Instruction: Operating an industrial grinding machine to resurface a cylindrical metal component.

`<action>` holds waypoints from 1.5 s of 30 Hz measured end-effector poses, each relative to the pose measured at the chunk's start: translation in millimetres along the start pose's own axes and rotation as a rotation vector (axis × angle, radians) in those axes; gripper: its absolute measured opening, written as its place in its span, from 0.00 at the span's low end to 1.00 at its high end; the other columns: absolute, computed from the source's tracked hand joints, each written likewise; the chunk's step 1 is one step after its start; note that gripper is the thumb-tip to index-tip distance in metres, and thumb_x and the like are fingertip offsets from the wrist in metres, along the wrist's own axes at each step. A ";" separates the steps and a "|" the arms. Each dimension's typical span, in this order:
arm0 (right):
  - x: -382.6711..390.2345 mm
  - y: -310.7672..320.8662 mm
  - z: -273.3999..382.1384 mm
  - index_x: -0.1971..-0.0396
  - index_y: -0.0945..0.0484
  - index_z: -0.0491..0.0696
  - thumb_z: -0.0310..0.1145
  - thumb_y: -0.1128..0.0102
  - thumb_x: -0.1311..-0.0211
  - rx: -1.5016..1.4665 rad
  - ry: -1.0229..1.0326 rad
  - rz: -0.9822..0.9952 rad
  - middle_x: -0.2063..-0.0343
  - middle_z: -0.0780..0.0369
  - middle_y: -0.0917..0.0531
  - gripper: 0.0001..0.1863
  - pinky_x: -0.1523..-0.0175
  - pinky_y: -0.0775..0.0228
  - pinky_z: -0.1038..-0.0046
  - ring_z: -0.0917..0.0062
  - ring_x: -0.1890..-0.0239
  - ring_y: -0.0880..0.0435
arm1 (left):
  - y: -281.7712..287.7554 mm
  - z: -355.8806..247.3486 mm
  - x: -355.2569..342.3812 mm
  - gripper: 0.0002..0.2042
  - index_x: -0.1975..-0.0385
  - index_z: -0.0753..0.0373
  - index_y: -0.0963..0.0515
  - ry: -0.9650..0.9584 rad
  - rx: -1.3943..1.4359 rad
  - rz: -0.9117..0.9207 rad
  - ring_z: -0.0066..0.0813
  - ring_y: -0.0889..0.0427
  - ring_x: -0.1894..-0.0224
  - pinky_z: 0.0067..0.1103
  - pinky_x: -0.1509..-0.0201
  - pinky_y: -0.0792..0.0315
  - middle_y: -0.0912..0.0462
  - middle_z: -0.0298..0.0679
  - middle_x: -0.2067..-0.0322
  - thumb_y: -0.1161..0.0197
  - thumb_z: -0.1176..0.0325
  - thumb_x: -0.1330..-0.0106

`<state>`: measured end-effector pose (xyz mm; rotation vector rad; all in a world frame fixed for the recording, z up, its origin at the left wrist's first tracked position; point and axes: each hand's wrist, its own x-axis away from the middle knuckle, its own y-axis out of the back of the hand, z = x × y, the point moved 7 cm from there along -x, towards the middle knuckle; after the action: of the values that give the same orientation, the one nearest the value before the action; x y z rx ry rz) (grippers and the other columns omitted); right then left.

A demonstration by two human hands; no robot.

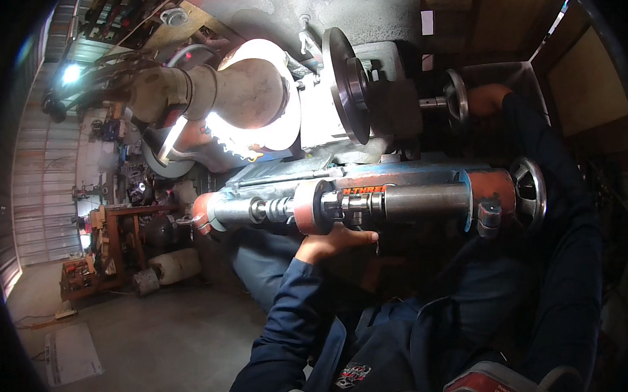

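Across the middle runs a metal spindle with steel rods [426, 199], collars and a thick ring [313, 207] with a reddish-brown rim. My left hand [328, 243] lies just below this ring, at the underside of the spindle. It is open, with a digit stretched to the right; its other fingers are partly hidden. At the upper right, my right hand [490, 99] is closed at the rim of a metal handwheel [456, 98], whose shaft leads left into the machine. Behind the spindle stands a large grinding disc [345, 86], edge-on.
A second handwheel [530, 194] is at the spindle's right end, beside an orange-red clamp bracket [497, 190]. A big motor-like housing [241, 92] stands brightly lit at the upper left. Wooden shelving [117, 242] and a pale cylinder [175, 266] stand on the floor at left.
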<state>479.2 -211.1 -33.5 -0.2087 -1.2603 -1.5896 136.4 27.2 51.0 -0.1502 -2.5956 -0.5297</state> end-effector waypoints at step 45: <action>67.8 74.5 40.0 0.58 0.16 0.41 0.33 0.39 0.40 -0.091 0.235 -0.625 0.61 0.53 0.14 0.14 0.51 0.25 0.64 0.63 0.59 0.14 | 19.5 9.1 4.1 0.36 0.41 0.62 0.28 -0.220 0.242 0.101 0.34 0.25 0.43 0.31 0.35 0.33 0.22 0.37 0.46 0.22 0.75 0.55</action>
<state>490.8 -212.8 74.3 0.3434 -1.1246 -2.1283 132.7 48.7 52.3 -0.2694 -2.8215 -0.1673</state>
